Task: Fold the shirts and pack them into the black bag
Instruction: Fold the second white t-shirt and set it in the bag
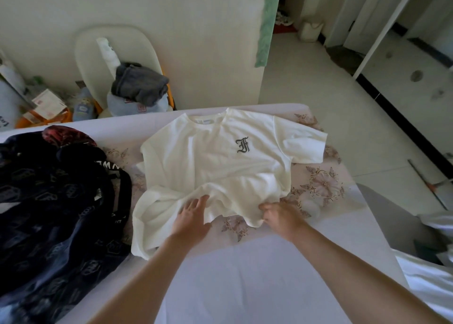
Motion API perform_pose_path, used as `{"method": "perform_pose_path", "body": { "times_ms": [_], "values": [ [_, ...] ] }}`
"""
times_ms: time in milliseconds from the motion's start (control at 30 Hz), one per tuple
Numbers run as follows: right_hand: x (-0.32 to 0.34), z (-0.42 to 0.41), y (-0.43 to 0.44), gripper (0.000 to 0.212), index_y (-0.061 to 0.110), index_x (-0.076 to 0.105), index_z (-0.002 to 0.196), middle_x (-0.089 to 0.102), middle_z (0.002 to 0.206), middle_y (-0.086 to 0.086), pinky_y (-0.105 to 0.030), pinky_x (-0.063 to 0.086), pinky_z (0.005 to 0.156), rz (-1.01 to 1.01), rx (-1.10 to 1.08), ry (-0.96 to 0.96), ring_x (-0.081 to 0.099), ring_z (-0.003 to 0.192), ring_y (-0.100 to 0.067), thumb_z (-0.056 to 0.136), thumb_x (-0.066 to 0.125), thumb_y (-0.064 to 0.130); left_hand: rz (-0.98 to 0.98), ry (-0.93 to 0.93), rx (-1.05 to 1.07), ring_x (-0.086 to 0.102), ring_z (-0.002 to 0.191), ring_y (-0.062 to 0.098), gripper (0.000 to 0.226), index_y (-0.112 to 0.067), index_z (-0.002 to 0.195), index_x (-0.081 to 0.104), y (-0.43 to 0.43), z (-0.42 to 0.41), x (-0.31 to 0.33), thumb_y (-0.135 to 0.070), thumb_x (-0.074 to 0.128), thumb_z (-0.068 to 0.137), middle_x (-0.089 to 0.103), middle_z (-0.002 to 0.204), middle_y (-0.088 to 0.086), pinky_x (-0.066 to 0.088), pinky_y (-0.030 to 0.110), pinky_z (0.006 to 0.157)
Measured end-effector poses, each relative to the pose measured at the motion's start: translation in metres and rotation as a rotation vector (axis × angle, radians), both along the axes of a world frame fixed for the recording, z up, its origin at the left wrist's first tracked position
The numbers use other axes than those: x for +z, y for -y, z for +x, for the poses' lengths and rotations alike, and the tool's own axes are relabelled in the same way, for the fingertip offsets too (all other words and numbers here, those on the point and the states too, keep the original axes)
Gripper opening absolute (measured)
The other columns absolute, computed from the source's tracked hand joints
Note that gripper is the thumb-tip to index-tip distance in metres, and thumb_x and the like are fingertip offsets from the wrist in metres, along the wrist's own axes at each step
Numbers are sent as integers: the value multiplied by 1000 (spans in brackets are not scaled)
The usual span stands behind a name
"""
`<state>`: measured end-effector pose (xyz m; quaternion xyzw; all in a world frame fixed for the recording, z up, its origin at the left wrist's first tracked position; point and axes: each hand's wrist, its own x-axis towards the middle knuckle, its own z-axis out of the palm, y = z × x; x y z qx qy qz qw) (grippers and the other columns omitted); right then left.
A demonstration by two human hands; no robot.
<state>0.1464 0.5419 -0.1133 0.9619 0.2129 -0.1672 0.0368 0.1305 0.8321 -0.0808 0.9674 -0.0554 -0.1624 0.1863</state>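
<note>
Counting from the near end: two hands, one shirt, one bag. Left hand (193,216) flat on the bunched-up hem, fingers straight and a bit spread, just pressing down. Right hand (279,217) at the hem's right corner, fingers curled in and pinching the cloth.

White shirt (220,162) face up in the middle of the bed (245,274), collar toward the far edge, short sleeves out to both sides, dark gothic letter F on the chest. Smooth up top, pretty rumpled down by the hands.

Black bag (56,201) slumped right beside the shirt on the left, with faint printed logos all over and dark straps.

Pale lilac sheet on the bed, floral patch peeking out under the shirt. Further back, one white chair (85,49) with a grey garment (139,83) heaped on it, against a cream wall. Light tiled floor (318,78) off to the right, green cloth (268,22) hanging at the wall corner.
</note>
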Motion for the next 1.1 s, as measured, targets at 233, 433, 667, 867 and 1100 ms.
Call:
{"method": "perform_pose_path", "body": {
  "times_ms": [233,433,667,867,1100],
  "values": [
    [82,-24,1,18,14,65,98,65,81,8,-28,43,64,591,-425,1,59,75,-16,96,48,11,75,181,-72,35,131,20,111,-31,153,19,33,-21,12,-71,70,62,34,143,-5,29,37,109],
    [156,-50,21,25,19,33,54,32,48,10,-33,26,55,706,-429,-219,31,49,-9,74,46,25,-56,345,-117,58,110,29,74,-29,128,50,75,-42,26,-26,81,60,57,125,-1,42,36,97],
    [147,-67,55,13,19,64,77,58,82,1,-29,39,61,185,-280,-265,51,76,-19,76,52,16,-84,-330,-139,64,71,22,23,-26,87,66,65,-79,62,-14,49,77,67,74,1,45,25,60],
    [99,-95,61,34,26,63,103,61,108,1,-28,46,78,-168,-151,-526,59,100,-25,80,48,7,-125,-740,-194,71,87,6,20,-34,99,72,72,-127,40,-23,67,83,71,86,-18,52,20,77],
    [92,-91,60,20,22,69,81,68,87,5,-28,42,70,-180,-121,-639,61,83,-21,74,57,37,209,-112,112,-2,151,26,69,-44,152,21,75,-157,-6,-70,38,90,4,164,-5,3,55,118]
  ]
}}
